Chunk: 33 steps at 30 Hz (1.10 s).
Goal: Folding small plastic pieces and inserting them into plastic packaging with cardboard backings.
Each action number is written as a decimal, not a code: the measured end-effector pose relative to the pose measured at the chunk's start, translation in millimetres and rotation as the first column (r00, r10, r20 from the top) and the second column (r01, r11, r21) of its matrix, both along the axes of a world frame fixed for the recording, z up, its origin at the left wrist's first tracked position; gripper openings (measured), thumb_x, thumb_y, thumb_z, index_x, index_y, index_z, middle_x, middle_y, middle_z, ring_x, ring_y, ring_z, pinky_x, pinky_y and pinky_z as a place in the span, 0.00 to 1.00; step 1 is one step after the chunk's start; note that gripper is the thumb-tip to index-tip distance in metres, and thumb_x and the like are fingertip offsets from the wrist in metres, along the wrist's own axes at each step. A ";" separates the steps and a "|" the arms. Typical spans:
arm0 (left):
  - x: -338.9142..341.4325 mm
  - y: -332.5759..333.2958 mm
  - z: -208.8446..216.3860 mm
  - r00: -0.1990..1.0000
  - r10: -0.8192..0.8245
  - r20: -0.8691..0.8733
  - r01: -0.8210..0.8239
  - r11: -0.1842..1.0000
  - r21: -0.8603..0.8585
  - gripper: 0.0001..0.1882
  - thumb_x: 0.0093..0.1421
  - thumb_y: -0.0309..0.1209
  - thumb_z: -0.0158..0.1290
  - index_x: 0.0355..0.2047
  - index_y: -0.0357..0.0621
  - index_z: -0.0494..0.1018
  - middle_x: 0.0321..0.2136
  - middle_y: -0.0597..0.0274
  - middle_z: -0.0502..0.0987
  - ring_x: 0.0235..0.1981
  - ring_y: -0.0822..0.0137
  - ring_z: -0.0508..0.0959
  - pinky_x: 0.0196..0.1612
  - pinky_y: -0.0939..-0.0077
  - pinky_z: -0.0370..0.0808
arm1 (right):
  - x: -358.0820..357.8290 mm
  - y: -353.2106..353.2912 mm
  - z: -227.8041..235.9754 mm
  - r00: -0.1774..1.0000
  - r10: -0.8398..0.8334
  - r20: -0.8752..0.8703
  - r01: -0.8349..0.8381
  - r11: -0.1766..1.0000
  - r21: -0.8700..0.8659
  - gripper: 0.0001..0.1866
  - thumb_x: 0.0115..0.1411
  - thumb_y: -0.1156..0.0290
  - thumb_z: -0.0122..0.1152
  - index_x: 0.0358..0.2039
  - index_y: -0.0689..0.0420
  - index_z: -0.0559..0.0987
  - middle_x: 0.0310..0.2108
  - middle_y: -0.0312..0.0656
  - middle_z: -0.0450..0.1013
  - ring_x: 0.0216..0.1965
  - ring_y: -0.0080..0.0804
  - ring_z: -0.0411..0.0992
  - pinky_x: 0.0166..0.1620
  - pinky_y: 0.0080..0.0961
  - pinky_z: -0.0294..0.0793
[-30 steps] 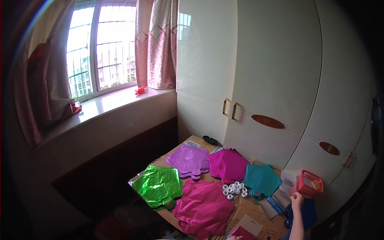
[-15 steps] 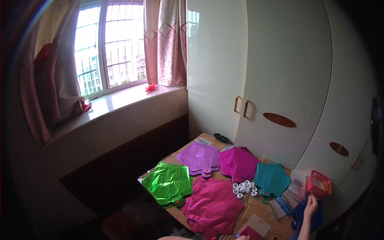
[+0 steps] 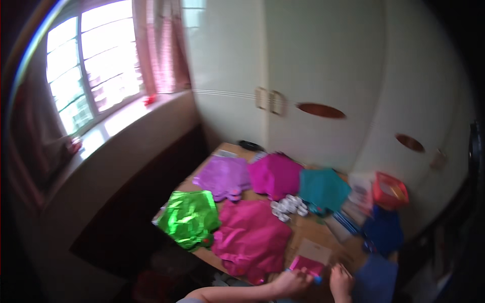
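My left hand [image 3: 293, 282] is closed at the lower edge of a folded pink foil piece [image 3: 307, 264], its fingers on that edge. A small light-blue bit [image 3: 318, 279] shows beside those fingers; its kind is too blurred to tell. The pink piece lies over a pale card [image 3: 314, 251]. Just to the right, my right hand [image 3: 342, 279] is raised with its fingers curled into a pinch. Whatever may be between them is too small and smeared to make out.
Flat foil stacks in green [image 3: 188, 219], pink [image 3: 252, 237], lilac [image 3: 223, 177], magenta [image 3: 276, 174], teal [image 3: 323, 190] and blue [image 3: 383, 231] spread over the cardboard-topped table. White ribbon rolls [image 3: 289, 207] sit mid-table. A red basket [image 3: 390, 191] stands by the white wardrobe [image 3: 323, 60].
My right hand has left the red basket and come down and left, beside my left hand. My left hand has come further into view at the pink piece. The view has shifted.
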<state>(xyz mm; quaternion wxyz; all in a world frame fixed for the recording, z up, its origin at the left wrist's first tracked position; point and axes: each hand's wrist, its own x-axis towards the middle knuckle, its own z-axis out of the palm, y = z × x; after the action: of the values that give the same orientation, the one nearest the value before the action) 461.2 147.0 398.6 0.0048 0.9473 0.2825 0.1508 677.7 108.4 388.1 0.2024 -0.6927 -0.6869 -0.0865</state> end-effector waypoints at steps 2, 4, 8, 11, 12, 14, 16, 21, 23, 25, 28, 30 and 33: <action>-15.9 9.6 -13.6 0.994 0.011 0.109 -0.019 0.997 0.079 0.26 0.50 0.42 0.52 0.46 0.41 0.66 0.41 0.48 0.76 0.29 0.62 0.79 0.23 0.69 0.76 | -5.5 -0.8 6.5 0.998 0.055 -0.021 -0.055 0.998 0.004 0.08 0.52 0.67 0.61 0.31 0.57 0.75 0.41 0.45 0.75 0.43 0.40 0.75 0.38 0.36 0.77; -27.0 16.2 3.2 0.977 0.001 0.214 0.018 0.996 -0.087 0.28 0.44 0.39 0.58 0.45 0.42 0.66 0.40 0.55 0.77 0.29 0.58 0.79 0.29 0.70 0.77 | -12.7 -3.8 21.7 0.996 0.069 -0.057 -0.073 0.995 -0.068 0.18 0.50 0.59 0.65 0.36 0.59 0.76 0.45 0.48 0.73 0.50 0.41 0.71 0.44 0.36 0.75; -29.5 17.4 17.3 0.987 -0.034 0.157 0.053 0.992 -0.118 0.23 0.39 0.36 0.58 0.37 0.44 0.68 0.36 0.56 0.77 0.28 0.61 0.78 0.29 0.70 0.76 | -5.0 -3.1 16.8 0.975 0.112 -0.194 -0.129 0.989 -0.076 0.18 0.55 0.65 0.60 0.43 0.62 0.75 0.48 0.50 0.71 0.51 0.44 0.69 0.52 0.33 0.70; -32.9 16.3 18.2 0.977 -0.169 0.127 0.168 0.986 0.020 0.19 0.43 0.35 0.57 0.36 0.44 0.69 0.41 0.57 0.77 0.27 0.65 0.78 0.27 0.73 0.76 | -5.3 -2.7 8.7 0.944 0.099 -0.315 -0.120 0.992 -0.047 0.17 0.54 0.70 0.60 0.44 0.62 0.75 0.49 0.47 0.71 0.51 0.42 0.69 0.53 0.33 0.70; -34.3 14.6 17.8 0.975 -0.196 0.100 0.189 0.979 0.074 0.17 0.44 0.34 0.57 0.36 0.45 0.70 0.41 0.58 0.77 0.26 0.66 0.77 0.27 0.74 0.76 | -7.2 -3.1 15.4 0.956 0.081 -0.281 -0.086 0.996 -0.003 0.18 0.52 0.69 0.62 0.44 0.62 0.76 0.47 0.48 0.72 0.52 0.41 0.69 0.54 0.32 0.69; -35.6 10.8 18.5 0.975 -0.221 0.018 0.219 0.973 0.070 0.17 0.46 0.38 0.55 0.35 0.45 0.69 0.42 0.54 0.76 0.31 0.66 0.77 0.28 0.74 0.77 | 1.5 -8.7 20.2 0.976 0.090 -0.198 -0.095 0.995 -0.016 0.17 0.52 0.68 0.63 0.42 0.61 0.77 0.47 0.46 0.72 0.52 0.40 0.68 0.53 0.31 0.70; -37.3 10.2 19.1 0.969 -0.243 -0.040 0.246 0.966 0.075 0.17 0.48 0.40 0.54 0.35 0.45 0.68 0.43 0.52 0.75 0.32 0.66 0.76 0.29 0.74 0.77 | 6.4 -14.6 15.1 0.984 0.111 -0.140 -0.114 0.993 -0.015 0.15 0.50 0.66 0.65 0.38 0.60 0.79 0.45 0.43 0.73 0.51 0.37 0.69 0.51 0.29 0.72; -36.6 10.9 26.7 0.953 -0.294 -0.072 0.300 0.949 0.092 0.15 0.49 0.41 0.54 0.34 0.47 0.69 0.42 0.50 0.75 0.32 0.66 0.75 0.28 0.74 0.77 | -0.3 -19.3 2.6 0.992 0.098 -0.077 -0.091 0.992 0.081 0.09 0.51 0.70 0.62 0.33 0.59 0.79 0.39 0.40 0.76 0.43 0.35 0.73 0.46 0.28 0.74; -36.8 10.4 25.9 0.943 -0.322 -0.079 0.329 0.938 0.105 0.14 0.48 0.40 0.53 0.33 0.48 0.69 0.42 0.51 0.75 0.32 0.67 0.75 0.28 0.74 0.77 | -2.8 -19.5 1.3 0.994 0.084 -0.066 -0.077 0.992 0.104 0.08 0.51 0.72 0.62 0.32 0.59 0.79 0.37 0.39 0.76 0.41 0.35 0.74 0.45 0.29 0.75; -40.2 9.1 25.9 0.935 -0.344 -0.091 0.353 0.927 0.124 0.12 0.48 0.38 0.52 0.32 0.48 0.69 0.41 0.51 0.75 0.32 0.67 0.75 0.27 0.74 0.77 | -4.8 -17.7 1.8 0.991 0.085 -0.102 -0.073 0.991 0.116 0.06 0.51 0.73 0.61 0.30 0.60 0.79 0.35 0.40 0.77 0.39 0.35 0.74 0.44 0.30 0.75; -44.3 8.3 27.7 0.917 -0.385 -0.103 0.398 0.903 0.162 0.10 0.48 0.35 0.51 0.31 0.49 0.69 0.41 0.51 0.75 0.31 0.68 0.75 0.26 0.76 0.75 | 2.6 -15.8 5.8 0.921 0.080 -0.381 -0.055 0.996 0.075 0.05 0.51 0.75 0.61 0.29 0.60 0.79 0.33 0.41 0.77 0.38 0.37 0.74 0.42 0.30 0.75; -46.1 9.2 28.9 0.905 -0.413 -0.102 0.425 0.883 0.199 0.08 0.48 0.34 0.50 0.30 0.50 0.69 0.40 0.51 0.75 0.30 0.69 0.74 0.26 0.77 0.75 | 6.6 -13.5 8.2 0.900 0.056 -0.432 -0.042 0.998 0.043 0.04 0.51 0.75 0.60 0.28 0.60 0.79 0.33 0.42 0.77 0.37 0.39 0.74 0.41 0.30 0.75; -46.6 6.8 30.4 0.904 -0.416 -0.100 0.428 0.883 0.190 0.08 0.48 0.34 0.50 0.30 0.51 0.69 0.40 0.51 0.75 0.28 0.70 0.74 0.25 0.77 0.74 | 5.0 -9.7 8.0 0.886 0.023 -0.463 -0.004 0.999 0.043 0.03 0.50 0.76 0.60 0.26 0.61 0.78 0.31 0.41 0.76 0.35 0.40 0.74 0.39 0.31 0.75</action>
<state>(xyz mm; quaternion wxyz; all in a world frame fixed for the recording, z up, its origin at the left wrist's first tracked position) 414.7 153.8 429.0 -0.0695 0.9852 0.0523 0.1479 682.7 98.7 396.0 0.3750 -0.6842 -0.6217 0.0688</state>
